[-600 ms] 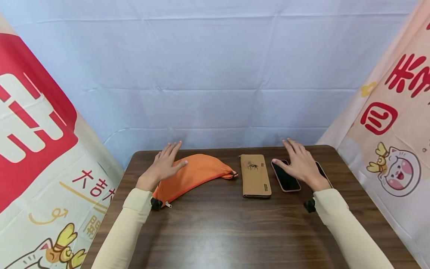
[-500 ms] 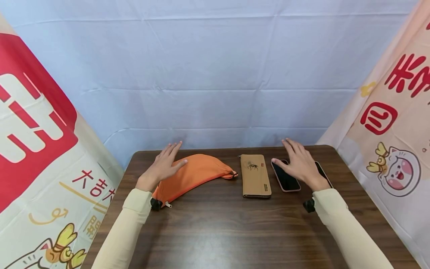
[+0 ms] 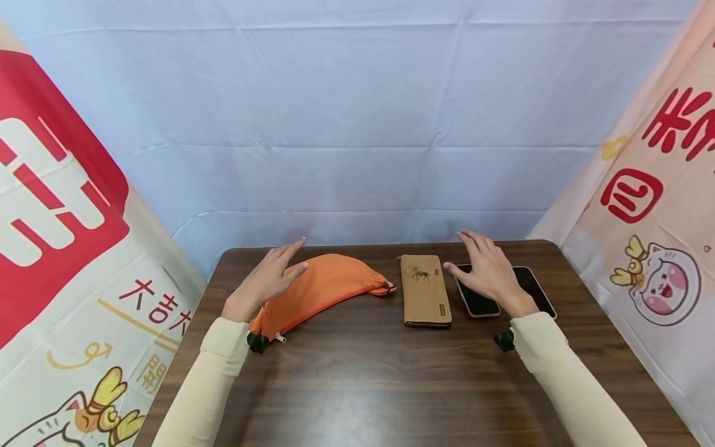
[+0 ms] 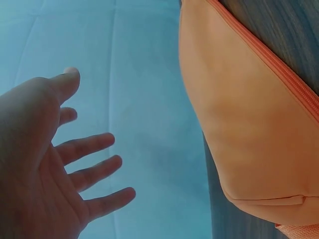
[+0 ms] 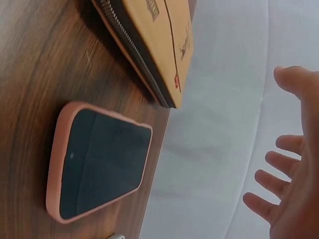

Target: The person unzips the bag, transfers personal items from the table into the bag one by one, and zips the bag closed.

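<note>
An orange zippered pouch (image 3: 324, 282), long and curved, lies at the left of the table. My left hand (image 3: 265, 280) is over its left end in the head view, fingers spread and holding nothing; the left wrist view shows the palm apart from the pouch (image 4: 249, 114). A tan zippered wallet (image 3: 424, 292) with a horse print lies in the middle. To its right are a pink-cased phone (image 3: 479, 304) and a second dark-screened phone (image 3: 533, 287), both partly hidden by my right hand (image 3: 491, 273). That hand hovers with fingers extended, clear of the pink-cased phone (image 5: 107, 159) in the right wrist view.
The dark wood table (image 3: 357, 385) ends at a far edge against a pale hanging cloth (image 3: 346, 124). Printed curtains stand on both sides, a red and white one (image 3: 67, 236) at left and a pinkish one (image 3: 642, 248) at right.
My right hand has shifted left toward the wallet, uncovering more of the second phone. The left hand has barely moved, and the objects lie where they were.
</note>
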Available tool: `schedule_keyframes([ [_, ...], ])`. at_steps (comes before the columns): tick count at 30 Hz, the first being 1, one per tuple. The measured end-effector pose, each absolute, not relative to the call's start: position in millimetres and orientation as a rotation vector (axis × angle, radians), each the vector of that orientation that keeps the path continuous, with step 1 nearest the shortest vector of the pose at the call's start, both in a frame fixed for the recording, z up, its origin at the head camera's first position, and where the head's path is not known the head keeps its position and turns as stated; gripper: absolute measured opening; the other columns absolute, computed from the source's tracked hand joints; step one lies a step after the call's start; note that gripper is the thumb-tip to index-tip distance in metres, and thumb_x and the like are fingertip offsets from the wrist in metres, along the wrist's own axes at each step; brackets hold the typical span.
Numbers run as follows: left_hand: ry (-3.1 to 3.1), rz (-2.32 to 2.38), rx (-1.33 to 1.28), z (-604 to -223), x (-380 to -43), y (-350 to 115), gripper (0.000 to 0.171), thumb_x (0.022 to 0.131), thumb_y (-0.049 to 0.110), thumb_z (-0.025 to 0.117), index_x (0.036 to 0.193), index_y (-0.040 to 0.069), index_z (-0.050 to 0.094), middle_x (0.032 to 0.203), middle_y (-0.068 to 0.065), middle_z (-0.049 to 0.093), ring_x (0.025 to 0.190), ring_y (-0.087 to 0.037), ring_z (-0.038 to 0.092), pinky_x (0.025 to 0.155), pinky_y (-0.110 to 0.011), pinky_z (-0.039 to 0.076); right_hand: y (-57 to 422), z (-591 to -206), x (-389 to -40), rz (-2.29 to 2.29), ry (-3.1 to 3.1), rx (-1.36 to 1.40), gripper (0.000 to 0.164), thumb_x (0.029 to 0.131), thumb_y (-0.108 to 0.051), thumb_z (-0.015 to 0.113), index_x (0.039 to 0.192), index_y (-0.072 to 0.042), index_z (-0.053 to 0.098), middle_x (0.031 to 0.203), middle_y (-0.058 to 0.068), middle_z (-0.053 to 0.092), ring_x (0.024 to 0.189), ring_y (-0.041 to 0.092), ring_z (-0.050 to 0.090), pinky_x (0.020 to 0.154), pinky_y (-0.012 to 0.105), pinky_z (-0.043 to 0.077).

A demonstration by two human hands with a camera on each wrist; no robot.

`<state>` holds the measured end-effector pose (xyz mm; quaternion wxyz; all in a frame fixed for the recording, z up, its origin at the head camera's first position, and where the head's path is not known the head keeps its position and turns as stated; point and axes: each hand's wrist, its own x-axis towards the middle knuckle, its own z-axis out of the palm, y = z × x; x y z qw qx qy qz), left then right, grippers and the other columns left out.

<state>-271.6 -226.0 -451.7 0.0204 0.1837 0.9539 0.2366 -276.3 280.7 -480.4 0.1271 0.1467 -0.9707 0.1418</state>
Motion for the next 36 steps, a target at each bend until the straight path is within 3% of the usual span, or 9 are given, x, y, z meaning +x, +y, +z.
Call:
schedule_keyframes([
  [6, 2.948, 0.795, 0.558, -452.3, -268.6, -227.7, 0.07, 0.11, 0.053, 0.054, 0.17, 0.03, 0.027, 0.171, -0.009, 0.037, 0.159, -0.039, 0.032, 0.124, -0.066, 0.034, 271.9, -481.3, -275.8, 0.414, -2.819, 0.44, 0.082, 0.102, -0.05, 0.067, 0.163, -0.004, 0.038, 0.166, 0.023, 0.037, 0.148, 0.047, 0.039, 0.112, 0.069, 0.038],
  [16, 2.974, 0.827, 0.515, -456.4, -266.1, -231.3, 0.066, 0.107, 0.059, 0.053, 0.163, 0.025, 0.041, 0.156, -0.01, 0.052, 0.146, -0.036, 0.046, 0.116, -0.064, 0.043, 255.1, -480.8, -275.5, 0.455, -2.787, 0.464, 0.078, 0.101, -0.048, 0.071, 0.16, -0.005, 0.043, 0.162, 0.02, 0.043, 0.144, 0.044, 0.043, 0.111, 0.066, 0.04],
  [26, 2.993, 0.856, 0.494, -456.3, -261.0, -236.3, 0.068, 0.108, 0.056, 0.054, 0.165, 0.023, 0.037, 0.149, -0.012, 0.057, 0.137, -0.036, 0.056, 0.109, -0.062, 0.05, 238.0, -479.2, -273.0, 0.469, -2.757, 0.51, 0.078, 0.101, -0.055, 0.068, 0.158, -0.007, 0.046, 0.159, 0.019, 0.047, 0.142, 0.042, 0.046, 0.111, 0.064, 0.043],
  [36, 3.018, 0.839, 0.472, -457.0, -258.2, -243.4, 0.064, 0.11, 0.046, 0.057, 0.164, 0.017, 0.039, 0.142, -0.014, 0.062, 0.128, -0.035, 0.063, 0.103, -0.058, 0.054, 224.5, -480.4, -269.5, 0.479, -2.725, 0.559, 0.073, 0.1, -0.048, 0.072, 0.155, -0.006, 0.049, 0.154, 0.018, 0.052, 0.138, 0.04, 0.051, 0.111, 0.061, 0.045],
])
